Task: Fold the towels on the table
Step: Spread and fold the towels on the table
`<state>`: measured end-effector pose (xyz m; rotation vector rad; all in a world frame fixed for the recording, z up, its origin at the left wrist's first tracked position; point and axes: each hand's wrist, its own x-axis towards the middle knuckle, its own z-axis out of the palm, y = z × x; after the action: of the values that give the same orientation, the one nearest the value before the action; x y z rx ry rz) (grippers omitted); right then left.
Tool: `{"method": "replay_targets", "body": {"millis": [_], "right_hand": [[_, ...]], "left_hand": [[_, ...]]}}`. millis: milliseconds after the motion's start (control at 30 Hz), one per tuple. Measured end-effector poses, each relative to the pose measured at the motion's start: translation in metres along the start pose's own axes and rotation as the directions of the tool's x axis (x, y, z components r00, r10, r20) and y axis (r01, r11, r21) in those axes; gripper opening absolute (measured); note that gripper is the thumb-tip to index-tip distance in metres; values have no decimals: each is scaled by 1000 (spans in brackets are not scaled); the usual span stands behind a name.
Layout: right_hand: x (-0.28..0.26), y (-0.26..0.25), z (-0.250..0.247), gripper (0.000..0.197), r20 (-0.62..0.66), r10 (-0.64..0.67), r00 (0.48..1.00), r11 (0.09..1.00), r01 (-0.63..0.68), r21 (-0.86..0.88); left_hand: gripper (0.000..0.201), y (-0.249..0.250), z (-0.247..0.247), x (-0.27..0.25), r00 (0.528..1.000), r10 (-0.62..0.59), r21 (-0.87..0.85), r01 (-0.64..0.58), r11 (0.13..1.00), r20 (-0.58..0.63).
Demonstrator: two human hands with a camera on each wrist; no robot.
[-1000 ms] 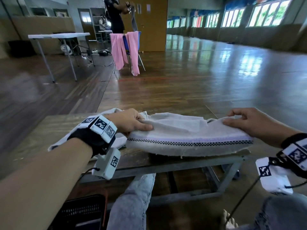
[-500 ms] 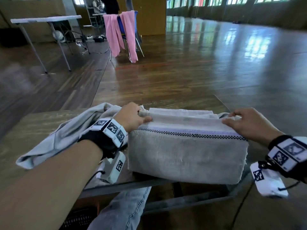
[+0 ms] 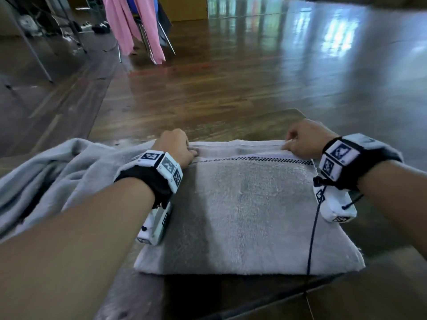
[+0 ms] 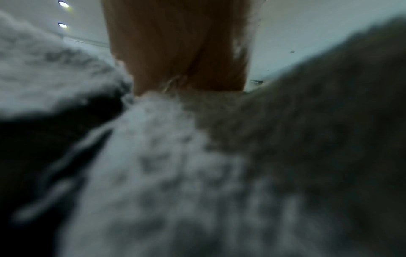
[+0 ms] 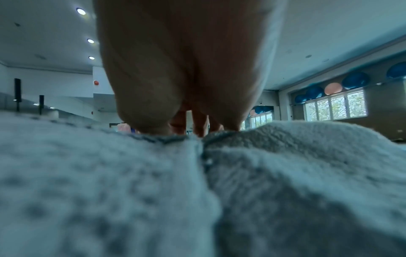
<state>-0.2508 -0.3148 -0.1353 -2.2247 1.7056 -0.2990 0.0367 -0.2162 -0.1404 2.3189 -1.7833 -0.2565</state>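
Observation:
A pale grey towel (image 3: 249,211) with a black-and-white checked stripe lies folded flat on the wooden table (image 3: 242,125). My left hand (image 3: 178,146) grips its far left corner with curled fingers. At the far right corner my right hand (image 3: 300,139) pinches the towel's edge. The left wrist view shows only blurred towel pile (image 4: 175,173) under the palm (image 4: 175,45). In the right wrist view the fingers (image 5: 197,125) press down into the towel (image 5: 131,182). A second, crumpled grey towel (image 3: 57,172) lies on the table to the left.
Beyond the table is glossy wooden floor (image 3: 254,65). Pink cloths (image 3: 134,26) hang over a chair at the back left, beside a table leg (image 3: 30,47). A black cable (image 3: 313,239) runs from my right wrist camera across the towel.
Both hands have carried the towel's edge away from me and laid it down, so the towel that hung over the table's near edge now lies flat and folded. The head camera tilted down.

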Motion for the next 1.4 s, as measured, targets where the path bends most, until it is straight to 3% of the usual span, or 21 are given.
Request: {"method": "replay_targets", "body": {"millis": [167, 233, 333, 433, 500, 567, 633, 667, 767, 833, 900, 1067, 1167, 1267, 1400], "right_hand": [[-6, -7, -8, 26, -69, -48, 996, 999, 49, 20], [-16, -15, -21, 22, -136, -69, 988, 996, 77, 55], [-41, -29, -44, 20, -285, -122, 951, 978, 165, 132], [-82, -43, -65, 23, -410, -149, 900, 927, 271, 258], [-116, -48, -69, 22, -398, -154, 904, 899, 295, 323], [-149, -51, -64, 22, -345, -175, 922, 891, 297, 343], [-179, -50, -54, 23, -304, -217, 927, 888, 318, 333], [-192, -50, -49, 23, -287, -247, 925, 880, 338, 334], [-217, -50, -39, 24, -247, -323, 913, 839, 397, 372], [-229, -50, -38, 25, -276, -362, 890, 810, 447, 380], [-240, -49, -39, 25, -319, -388, 865, 760, 496, 420], [-263, -42, -39, 25, -409, -414, 813, 672, 576, 465], [-268, -40, -43, 23, -445, -398, 802, 617, 594, 516], [-267, -36, -45, 21, -457, -379, 805, 615, 588, 525], [-264, -31, -50, 21, -528, -343, 777, 676, 595, 435]], "left_hand": [[22, -1, -14, -11, 994, 52, -54, -57, 997, -94], [12, -2, -26, -22, 980, 40, -129, -66, 989, -196], [10, -3, -49, -48, 935, 8, -288, -117, 950, -356], [12, -8, -73, -85, 925, 44, -345, -185, 920, -378], [13, -15, -87, -113, 962, 75, -356, -168, 919, -262], [16, -21, -99, -140, 995, 100, -242, -95, 966, 10], [13, -18, -105, -161, 969, 69, 0, -71, 997, 238], [13, -14, -107, -170, 967, 69, 59, -86, 995, 243], [13, 10, -111, -191, 990, 141, -90, -141, 986, 0], [14, 35, -113, -202, 959, 255, -238, -278, 931, -124], [20, 61, -110, -212, 927, 358, -294, -374, 880, -110], [23, 106, -89, -229, 894, 448, -379, -426, 822, -33], [23, 116, -79, -232, 897, 431, -419, -431, 799, -100], [15, 120, -74, -230, 919, 340, -449, -394, 802, -199], [22, 122, -70, -227, 933, 217, -479, -336, 811, -288]]}}
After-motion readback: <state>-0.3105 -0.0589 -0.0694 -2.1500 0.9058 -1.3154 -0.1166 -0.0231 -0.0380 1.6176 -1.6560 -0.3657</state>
